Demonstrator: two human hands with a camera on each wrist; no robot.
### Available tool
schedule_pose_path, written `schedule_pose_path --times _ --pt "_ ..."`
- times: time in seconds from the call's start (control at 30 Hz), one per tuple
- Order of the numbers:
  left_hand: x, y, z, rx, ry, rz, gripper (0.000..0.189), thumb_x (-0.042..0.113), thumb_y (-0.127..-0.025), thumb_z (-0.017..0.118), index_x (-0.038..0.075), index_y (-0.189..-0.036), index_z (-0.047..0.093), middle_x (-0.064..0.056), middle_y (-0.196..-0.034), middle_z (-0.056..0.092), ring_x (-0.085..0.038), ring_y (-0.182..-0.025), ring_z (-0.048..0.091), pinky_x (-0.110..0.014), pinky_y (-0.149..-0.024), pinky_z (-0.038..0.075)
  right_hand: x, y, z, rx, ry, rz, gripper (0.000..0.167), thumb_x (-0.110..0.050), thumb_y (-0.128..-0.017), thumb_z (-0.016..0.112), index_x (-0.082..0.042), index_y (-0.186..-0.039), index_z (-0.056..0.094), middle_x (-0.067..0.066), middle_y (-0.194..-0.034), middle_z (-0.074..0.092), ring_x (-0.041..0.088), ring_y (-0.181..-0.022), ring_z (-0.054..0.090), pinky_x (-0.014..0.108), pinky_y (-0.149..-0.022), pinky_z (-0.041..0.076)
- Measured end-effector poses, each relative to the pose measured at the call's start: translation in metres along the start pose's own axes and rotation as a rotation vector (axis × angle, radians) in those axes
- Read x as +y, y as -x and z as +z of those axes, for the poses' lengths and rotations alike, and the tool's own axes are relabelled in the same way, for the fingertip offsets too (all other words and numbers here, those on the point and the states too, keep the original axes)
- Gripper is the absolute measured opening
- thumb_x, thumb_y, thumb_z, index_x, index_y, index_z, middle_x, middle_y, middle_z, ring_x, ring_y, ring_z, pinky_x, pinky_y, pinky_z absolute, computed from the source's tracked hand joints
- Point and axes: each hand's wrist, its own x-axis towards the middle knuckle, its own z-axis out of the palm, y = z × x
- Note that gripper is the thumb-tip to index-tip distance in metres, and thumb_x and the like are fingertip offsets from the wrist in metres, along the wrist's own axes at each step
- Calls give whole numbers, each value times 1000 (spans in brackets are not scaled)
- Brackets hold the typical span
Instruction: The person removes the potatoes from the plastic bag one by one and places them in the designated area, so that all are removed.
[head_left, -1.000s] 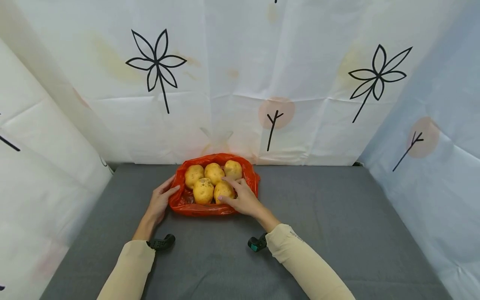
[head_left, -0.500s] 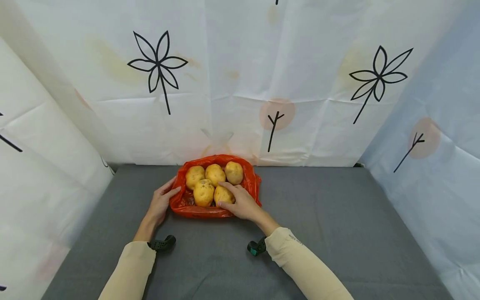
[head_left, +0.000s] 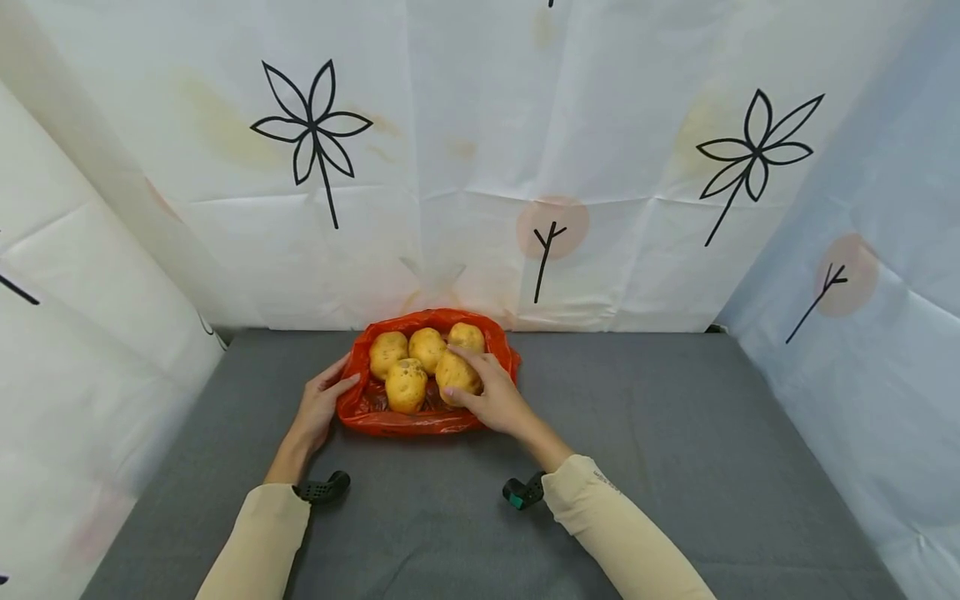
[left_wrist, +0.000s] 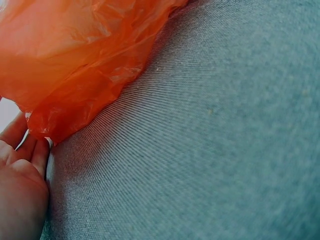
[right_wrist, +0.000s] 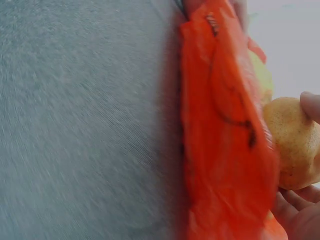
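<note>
A red plastic bag (head_left: 408,425) with its rim spread open sits near the back of the grey table, with several yellow potatoes inside. My left hand (head_left: 318,408) holds the bag's left side, thumb at the rim; the left wrist view shows its fingers against the red plastic (left_wrist: 90,65). My right hand (head_left: 501,400) grips a potato (head_left: 456,377) between thumb and fingers at the bag's right front, raised a little above the others. In the right wrist view this potato (right_wrist: 292,142) shows beside the bag's wall. Other potatoes (head_left: 406,386) lie at the left and back of the bag.
A white cloth wall (head_left: 450,167) with line-drawn flowers stands right behind the bag. More cloth closes off the left and right sides. Grey tabletop (head_left: 420,517) extends in front of the bag and to its right. Each wrist wears a dark strapped device (head_left: 326,487).
My right hand has closed round the front-right potato and lifted it slightly, up and to the right. The left hand stays at the bag's left side.
</note>
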Motion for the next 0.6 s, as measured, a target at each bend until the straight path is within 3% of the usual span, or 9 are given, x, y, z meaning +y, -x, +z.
schedule_pose_path --times 0.3,0.6 --pt "1 2 -2 -2 4 7 64 29 -103 62 14 -159 35 -9 -163 33 -25 -147 32 -13 -96 44 0 5 -41 80 -12 20 65 -27 -96 72 -18 -154 46 19 -129 52 30 -103 52 42 -77 47" --pt "1 1 -1 4 10 5 65 27 -102 64 12 -159 35 -10 -162 33 -26 -146 33 -13 -94 45 28 14 -84 136 -55 137 65 -25 -98 71 -16 -155 43 22 -143 47 39 -121 52 53 -90 52"
